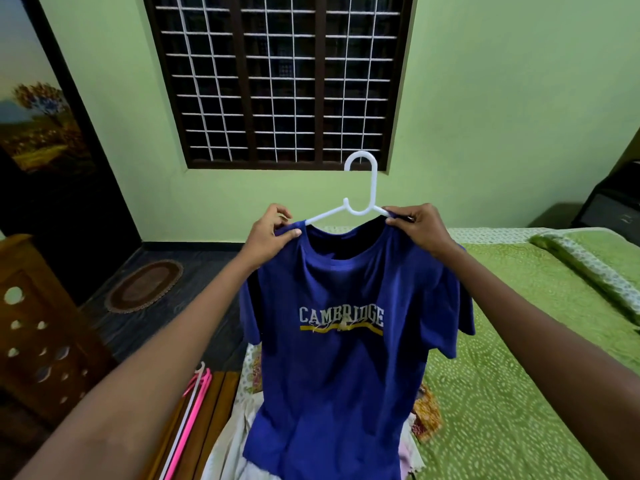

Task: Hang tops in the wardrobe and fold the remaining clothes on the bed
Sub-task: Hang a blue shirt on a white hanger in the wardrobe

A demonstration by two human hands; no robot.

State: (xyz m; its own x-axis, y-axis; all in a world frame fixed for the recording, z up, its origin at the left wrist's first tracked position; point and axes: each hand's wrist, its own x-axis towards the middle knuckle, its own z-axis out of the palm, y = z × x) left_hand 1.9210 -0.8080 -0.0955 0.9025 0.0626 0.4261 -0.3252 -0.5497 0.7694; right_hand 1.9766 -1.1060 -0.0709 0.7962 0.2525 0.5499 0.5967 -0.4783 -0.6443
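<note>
Blue T-shirt (343, 358) over green bed (519, 393), green wall (502, 98) behind

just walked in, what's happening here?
A person is putting a blue Cambridge T-shirt on a white hanger. The left hand pinches one shoulder of the shirt, the right hand the other, holding it up over the green bed. More clothes lie underneath, and spare pink hangers sit at the bed's edge.

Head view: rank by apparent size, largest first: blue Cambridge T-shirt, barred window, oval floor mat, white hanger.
1. Barred window and blue Cambridge T-shirt: similar frame area, and the shirt is far nearer the camera, so unranked.
2. Oval floor mat.
3. White hanger, partly inside the shirt.
</note>
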